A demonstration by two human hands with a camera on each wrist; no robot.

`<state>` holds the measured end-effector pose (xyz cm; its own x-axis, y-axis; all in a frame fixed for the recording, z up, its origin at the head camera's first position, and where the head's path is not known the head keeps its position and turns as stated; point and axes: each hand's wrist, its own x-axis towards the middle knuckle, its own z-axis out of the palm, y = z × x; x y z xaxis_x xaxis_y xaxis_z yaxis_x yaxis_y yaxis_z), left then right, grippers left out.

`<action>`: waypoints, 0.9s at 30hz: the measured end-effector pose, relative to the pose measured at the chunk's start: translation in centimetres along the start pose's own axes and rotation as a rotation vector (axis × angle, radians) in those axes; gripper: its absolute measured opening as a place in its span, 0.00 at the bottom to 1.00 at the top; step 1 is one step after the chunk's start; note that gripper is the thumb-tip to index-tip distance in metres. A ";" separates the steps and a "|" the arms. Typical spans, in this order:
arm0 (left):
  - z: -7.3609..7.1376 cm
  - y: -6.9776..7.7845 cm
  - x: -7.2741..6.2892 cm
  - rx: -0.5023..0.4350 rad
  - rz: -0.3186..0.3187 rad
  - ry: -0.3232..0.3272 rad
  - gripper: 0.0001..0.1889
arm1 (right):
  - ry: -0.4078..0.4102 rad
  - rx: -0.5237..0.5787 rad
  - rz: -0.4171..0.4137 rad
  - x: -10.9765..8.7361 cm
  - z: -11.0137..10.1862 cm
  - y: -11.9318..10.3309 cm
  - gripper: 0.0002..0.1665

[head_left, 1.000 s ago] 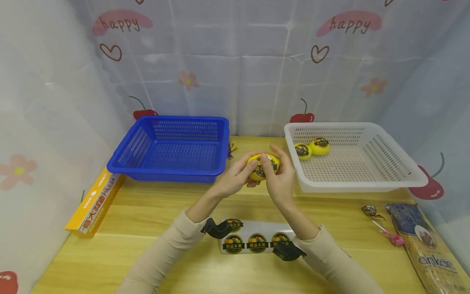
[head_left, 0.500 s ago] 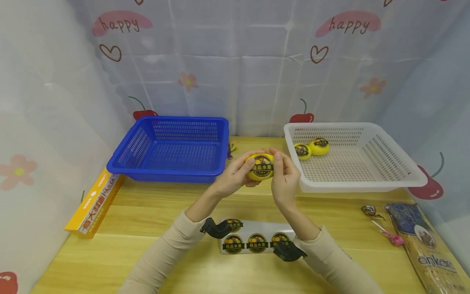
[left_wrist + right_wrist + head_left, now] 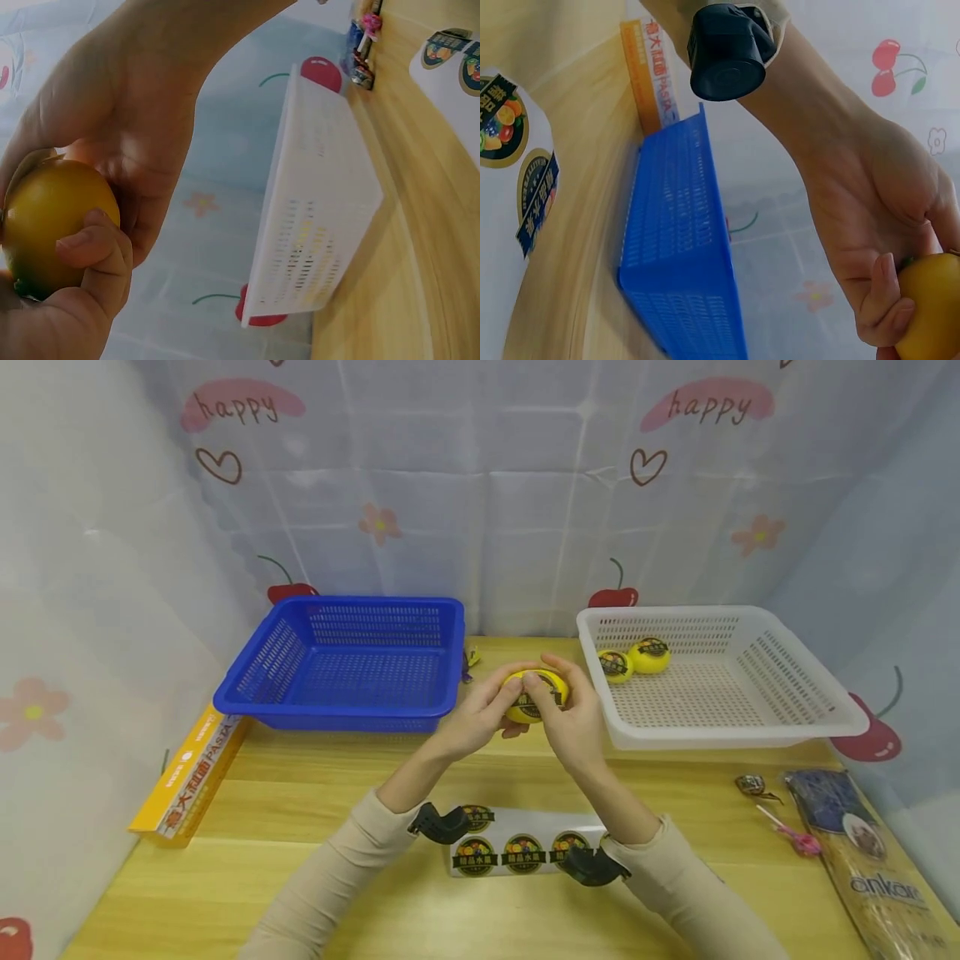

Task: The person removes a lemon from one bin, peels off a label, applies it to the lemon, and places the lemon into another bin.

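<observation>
Between my two hands, above the table, is a yellow lemon [image 3: 551,680] with a dark round fruit sticker on its face. My left hand [image 3: 474,714] grips its left side, the thumb along the edge and fingers curled behind. From the right, my right hand [image 3: 576,718] holds it too, its thumb pressing on the sticker and covering part of it. In the left wrist view the plain underside of the lemon [image 3: 60,217] shows. Below the wrists lies a white sticker sheet [image 3: 517,818] with several identical stickers, partly hidden by the wrist cameras.
A blue basket [image 3: 337,720] stands at the back left, a white basket [image 3: 727,739] with two stickered lemons [image 3: 649,656] at the back right. A pasta box [image 3: 187,777] lies left. Right are a lollipop [image 3: 804,843], a wrapped candy [image 3: 750,785] and a plastic packet [image 3: 870,868].
My right thumb lifted off to the lemon's right edge half a second ago, baring the sticker, and now presses on it again. The left hand keeps its grip.
</observation>
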<state>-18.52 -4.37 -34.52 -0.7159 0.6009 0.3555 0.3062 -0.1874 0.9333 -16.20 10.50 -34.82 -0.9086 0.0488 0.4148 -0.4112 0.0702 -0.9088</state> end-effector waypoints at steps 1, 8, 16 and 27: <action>0.1 0.0 0.0 0.034 0.007 0.004 0.21 | 0.003 0.006 0.000 0.0 0.1 0.0 0.24; 0.1 0.2 -0.2 0.124 0.008 0.005 0.20 | 0.036 0.072 0.027 0.1 -0.3 0.2 0.19; 0.5 0.5 -0.1 0.041 -0.087 0.018 0.22 | 0.036 0.093 0.072 0.3 -0.7 -0.1 0.23; -0.1 0.4 -0.6 -0.031 -0.208 -0.011 0.35 | -0.261 -0.065 0.089 0.1 -1.4 -0.3 0.27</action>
<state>-18.06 -4.84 -34.39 -0.7548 0.6375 0.1545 0.1329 -0.0820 0.9877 -16.07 11.93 -34.44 -0.9326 -0.1998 0.3005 -0.3308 0.1408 -0.9331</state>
